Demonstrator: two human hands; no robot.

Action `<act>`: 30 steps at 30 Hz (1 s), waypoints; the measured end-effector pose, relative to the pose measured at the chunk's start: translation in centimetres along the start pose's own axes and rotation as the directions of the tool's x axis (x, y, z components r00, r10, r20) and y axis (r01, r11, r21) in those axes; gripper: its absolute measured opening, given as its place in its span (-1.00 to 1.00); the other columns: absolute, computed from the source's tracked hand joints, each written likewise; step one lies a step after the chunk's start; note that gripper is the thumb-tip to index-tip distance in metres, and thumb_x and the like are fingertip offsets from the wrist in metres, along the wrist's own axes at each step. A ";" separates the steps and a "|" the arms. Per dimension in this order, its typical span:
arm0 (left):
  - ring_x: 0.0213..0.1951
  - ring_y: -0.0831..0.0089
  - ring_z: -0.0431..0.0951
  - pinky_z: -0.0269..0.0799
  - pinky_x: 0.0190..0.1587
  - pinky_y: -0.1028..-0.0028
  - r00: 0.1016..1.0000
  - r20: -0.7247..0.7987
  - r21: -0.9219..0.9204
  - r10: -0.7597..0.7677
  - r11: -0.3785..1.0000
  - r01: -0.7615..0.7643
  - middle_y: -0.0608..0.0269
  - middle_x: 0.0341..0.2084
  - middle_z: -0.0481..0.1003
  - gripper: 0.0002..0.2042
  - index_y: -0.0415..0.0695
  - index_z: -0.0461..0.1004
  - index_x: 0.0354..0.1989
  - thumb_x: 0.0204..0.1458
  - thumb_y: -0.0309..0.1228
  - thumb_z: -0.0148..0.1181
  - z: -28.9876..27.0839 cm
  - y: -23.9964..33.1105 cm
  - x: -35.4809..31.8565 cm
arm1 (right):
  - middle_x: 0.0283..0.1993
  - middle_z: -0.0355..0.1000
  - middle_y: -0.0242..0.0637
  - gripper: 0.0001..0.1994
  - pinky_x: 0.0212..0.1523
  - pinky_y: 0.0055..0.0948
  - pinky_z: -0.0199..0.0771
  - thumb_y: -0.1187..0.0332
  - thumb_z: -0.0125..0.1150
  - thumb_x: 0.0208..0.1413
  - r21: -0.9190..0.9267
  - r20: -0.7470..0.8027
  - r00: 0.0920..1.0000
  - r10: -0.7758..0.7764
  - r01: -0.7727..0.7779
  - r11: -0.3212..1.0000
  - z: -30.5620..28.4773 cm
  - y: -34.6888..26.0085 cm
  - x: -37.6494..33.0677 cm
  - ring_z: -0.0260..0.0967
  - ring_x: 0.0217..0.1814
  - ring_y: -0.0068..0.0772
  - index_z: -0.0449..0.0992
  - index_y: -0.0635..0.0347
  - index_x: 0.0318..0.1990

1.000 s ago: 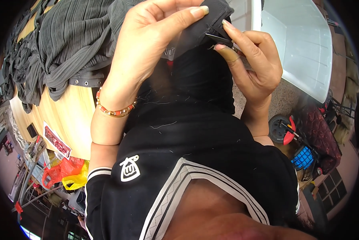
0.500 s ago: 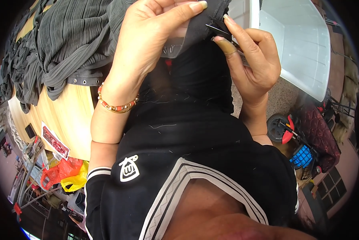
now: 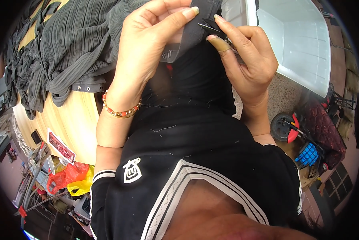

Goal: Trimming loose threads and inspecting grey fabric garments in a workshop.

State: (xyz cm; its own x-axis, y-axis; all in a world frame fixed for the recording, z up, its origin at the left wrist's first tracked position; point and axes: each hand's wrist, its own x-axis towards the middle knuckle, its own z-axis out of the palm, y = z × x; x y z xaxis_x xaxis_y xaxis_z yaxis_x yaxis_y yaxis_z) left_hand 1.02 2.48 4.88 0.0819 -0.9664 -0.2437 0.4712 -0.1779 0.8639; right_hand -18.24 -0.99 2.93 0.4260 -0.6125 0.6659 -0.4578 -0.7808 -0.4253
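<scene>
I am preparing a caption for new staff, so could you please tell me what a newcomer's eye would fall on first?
Probably the left hand, top centre, holding dark fabric, with the right hand beside it holding dark snips near the fabric's edge. Next would likely come the grey ribbed garments at upper left and the white bin at upper right.

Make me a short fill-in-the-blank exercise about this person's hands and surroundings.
1. The left hand holds the dark grey flat fabric piece, its ____ pressing the near side.
2. The small black-bladed scissors are in the ____ hand.
3. The beaded red-and-gold bracelet circles the ____ wrist.
4. Beside the crumpled red plastic bag lies a second bag, coloured ____.
Missing words: thumb; right; left; yellow.
</scene>
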 end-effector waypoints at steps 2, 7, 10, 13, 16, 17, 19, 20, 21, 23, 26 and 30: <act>-0.44 0.75 0.51 0.42 -0.38 0.75 0.999 -0.032 0.044 0.030 0.999 -0.028 0.35 -0.36 0.61 -0.77 -0.32 0.55 0.01 0.22 -0.52 0.21 0.0 -0.1 0.0 | -0.41 0.38 -0.37 -0.56 -0.47 -0.58 0.28 0.56 0.53 -0.16 -0.002 0.022 1.000 0.005 -0.005 1.000 -0.1 -0.1 0.1 0.28 -0.46 -0.57 0.68 0.18 -0.02; -0.33 0.68 0.53 0.43 -0.24 0.69 0.876 0.301 -0.131 0.378 0.926 -0.354 0.31 -0.28 0.61 -0.77 -0.30 0.56 0.02 0.22 -0.51 0.21 -2.1 -2.2 1.9 | -0.44 0.40 -0.44 -0.67 -0.50 -0.52 0.34 0.39 0.52 -0.11 -0.009 -0.015 1.000 -0.014 0.014 1.000 0.2 0.5 -0.1 0.34 -0.51 -0.48 0.71 0.05 -0.10; -0.34 0.69 0.51 0.40 -0.26 0.69 0.879 0.295 -0.131 0.375 0.927 -0.351 0.33 -0.30 0.60 -0.77 -0.29 0.56 0.01 0.21 -0.50 0.21 -2.5 -3.1 3.6 | -0.43 0.41 -0.43 -0.69 -0.49 -0.56 0.33 0.42 0.51 -0.09 0.104 0.001 1.000 0.026 -0.026 0.994 0.2 0.1 0.3 0.35 -0.49 -0.53 0.71 0.06 -0.11; -0.50 0.80 0.40 0.29 -0.45 0.77 0.899 0.282 -0.168 0.336 0.940 -0.298 0.46 -0.43 0.57 -0.78 -0.29 0.58 -0.01 0.20 -0.50 0.23 -0.6 -0.8 1.8 | -0.39 0.44 -0.41 -0.70 -0.47 -0.64 0.33 0.47 0.49 -0.05 0.367 0.066 0.974 0.218 -0.227 0.902 0.2 1.1 0.8 0.35 -0.45 -0.65 0.69 0.10 -0.09; -0.47 0.80 0.41 0.29 -0.41 0.77 0.897 0.294 -0.111 0.329 0.944 -0.310 0.46 -0.40 0.57 -0.78 -0.29 0.57 0.00 0.21 -0.49 0.22 -2.0 -1.8 3.7 | -0.27 0.47 -0.43 -0.72 -0.35 -0.74 0.22 0.48 0.38 0.12 0.717 0.233 0.852 0.468 -0.476 0.509 1.0 0.3 2.2 0.33 -0.31 -0.69 0.64 0.24 0.01; -0.43 0.79 0.44 0.30 -0.38 0.78 0.631 0.510 -0.392 0.585 0.811 -0.435 0.44 -0.37 0.58 -0.77 -0.29 0.57 0.00 0.22 -0.49 0.21 -2.9 -2.6 4.6 | -0.43 0.43 -0.54 -0.86 -0.43 -0.73 0.21 0.43 0.37 0.18 0.716 0.358 0.798 0.484 -0.568 0.406 0.9 -0.6 3.8 0.24 -0.42 -0.82 0.56 0.32 -0.31; -0.38 0.77 0.47 0.33 -0.32 0.78 0.886 0.350 -0.126 0.303 0.953 -0.276 0.42 -0.33 0.59 -0.77 -0.29 0.56 0.01 0.22 -0.49 0.20 -0.1 -0.3 1.7 | -0.41 0.44 -0.53 -0.86 -0.41 -0.73 0.24 0.44 0.36 0.19 0.780 0.271 0.891 0.364 -0.425 0.460 4.3 6.1 -0.2 0.26 -0.40 -0.82 0.56 0.34 -0.29; -0.32 0.75 0.50 0.35 -0.27 0.78 0.998 0.059 0.105 0.027 0.994 -0.034 0.40 -0.30 0.59 -0.77 -0.29 0.56 0.02 0.23 -0.50 0.20 0.6 0.7 0.5 | -0.38 0.45 -0.51 -0.87 -0.39 -0.74 0.27 0.45 0.34 0.20 0.835 0.186 0.959 0.212 -0.268 0.481 5.7 8.3 -1.6 0.27 -0.38 -0.82 0.56 0.37 -0.27; -0.23 0.70 0.54 0.41 -0.15 0.73 0.998 0.064 0.068 0.014 0.998 -0.018 0.36 -0.24 0.59 -0.77 -0.30 0.54 0.03 0.25 -0.51 0.16 -0.1 0.7 0.3 | -0.39 0.46 -0.50 -0.89 -0.39 -0.75 0.29 0.46 0.33 0.21 0.986 -0.053 0.999 0.010 0.051 0.156 6.1 4.7 2.8 0.30 -0.38 -0.80 0.56 0.34 -0.27; -0.16 0.64 0.56 0.44 -0.07 0.67 0.990 0.107 0.114 0.089 0.988 -0.101 0.30 -0.18 0.60 -0.75 -0.29 0.53 0.05 0.24 -0.50 0.18 -1.1 -0.1 0.1 | -0.39 0.46 -0.51 -0.89 -0.40 -0.75 0.29 0.45 0.33 0.21 0.991 -0.043 0.999 0.022 0.040 0.130 6.1 4.5 3.1 0.30 -0.39 -0.80 0.56 0.32 -0.28; -0.14 0.63 0.58 0.47 -0.04 0.61 0.982 0.105 0.209 0.158 0.962 -0.177 0.27 -0.18 0.62 -0.72 -0.28 0.53 0.05 0.21 -0.43 0.25 -2.1 -1.4 -0.5 | -0.42 0.45 -0.52 -0.89 -0.43 -0.75 0.29 0.46 0.32 0.22 0.650 0.327 0.856 0.401 -0.512 0.562 2.1 1.8 4.2 0.29 -0.42 -0.79 0.55 0.29 -0.31; -0.16 0.65 0.57 0.47 -0.05 0.62 0.986 0.041 0.285 0.164 0.943 -0.169 0.32 -0.23 0.62 -0.75 -0.29 0.55 0.02 0.21 -0.45 0.24 -2.3 -2.0 -1.6 | -0.45 0.44 -0.52 -0.89 -0.44 -0.74 0.28 0.45 0.31 0.22 0.747 0.304 0.850 0.430 -0.493 0.447 1.9 1.3 4.7 0.29 -0.44 -0.79 0.55 0.29 -0.32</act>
State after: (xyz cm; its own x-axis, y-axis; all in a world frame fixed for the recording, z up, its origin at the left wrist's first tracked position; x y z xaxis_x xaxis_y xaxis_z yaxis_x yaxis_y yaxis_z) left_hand 1.97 4.79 2.57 0.1218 -0.9893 -0.0800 0.1799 -0.0573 0.9820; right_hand -15.36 -5.08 4.33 0.4024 -0.8940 0.1972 0.1685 -0.1394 -0.9758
